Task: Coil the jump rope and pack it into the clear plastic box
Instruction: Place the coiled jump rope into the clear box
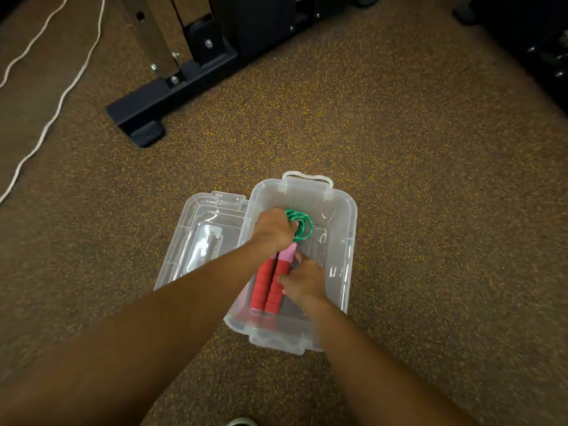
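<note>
Two arms reach down over the speckled floor [399, 149], and I read the scene from the big things inward. A black equipment frame [172, 90] sits well back at the upper left, with a white cord [52, 115] trailing past it, neither near the work. Close in, the clear plastic box [349, 229] stands open on the floor, its lid [196, 238] lying flat just beside its left wall.

Inside the box, the jump rope is already bundled. My left hand [273, 230] is closed around the gathered green rope coil [302, 224], which sticks out of the fist on the far side. My right hand [304, 281] is pinched against the two red foam handles [267, 287], which lie side by side pointing toward me; how firmly the fingers wrap them I cannot tell.

I judge this to be the seating step. To do it well, I would press the coil flat to the bottom before loosening the left fist, so the loops do not spring up over the rim. I would hold the handles parallel along the box's long side, then release the right hand last, leaving nothing proud of the rim for the lid.
</note>
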